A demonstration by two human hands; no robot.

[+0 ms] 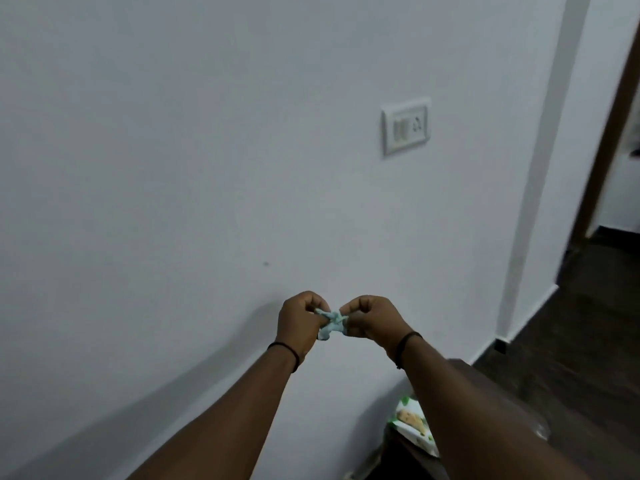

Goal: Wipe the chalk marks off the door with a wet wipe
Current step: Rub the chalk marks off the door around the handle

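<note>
A pale wall [173, 150] fills most of the view, running off to the right; the dark floor [571, 323] lies along its foot on the right; at the far right edge a brown door frame [604, 140] stands, blurred; a dark wooden table [502, 403] sits near, low on the right, partly behind the right forearm; a white switch plate [406, 125] is set in the wall above the hands; a green and white wipes pack [410, 422] lies on the table's left end; the left hand [299, 327] and right hand [372, 318] are held out side by side in front of the wall, each with a dark band at the wrist; both have fingers curled in, pinching the crumpled pale wipe [330, 323] stretched between them, clear of the wall.
</note>
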